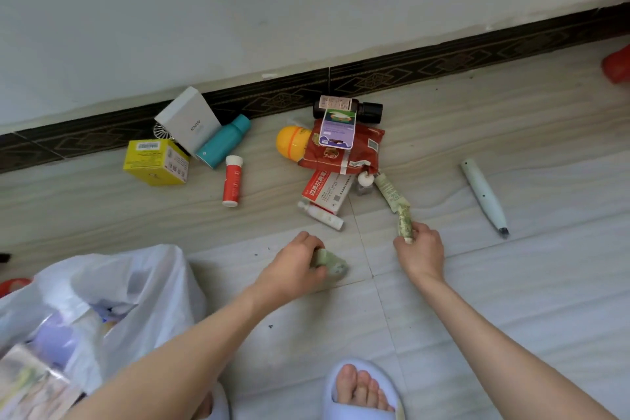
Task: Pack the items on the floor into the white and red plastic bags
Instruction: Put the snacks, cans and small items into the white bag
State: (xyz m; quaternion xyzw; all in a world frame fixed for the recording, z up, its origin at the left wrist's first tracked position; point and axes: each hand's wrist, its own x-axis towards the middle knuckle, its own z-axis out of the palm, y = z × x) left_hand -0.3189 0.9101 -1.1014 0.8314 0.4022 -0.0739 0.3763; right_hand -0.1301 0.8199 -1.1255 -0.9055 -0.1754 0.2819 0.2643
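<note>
Two green tubes are gripped, one in the left hand (300, 261) fingers, one in the right hand (421, 251), likely bound for the open white plastic bag (136, 286) at near left.

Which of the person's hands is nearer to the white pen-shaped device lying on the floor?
The right. The right hand, gripping a green patterned tube, is just left of the white pen-shaped device. The left hand, holding another green item, sits farther left.
</note>
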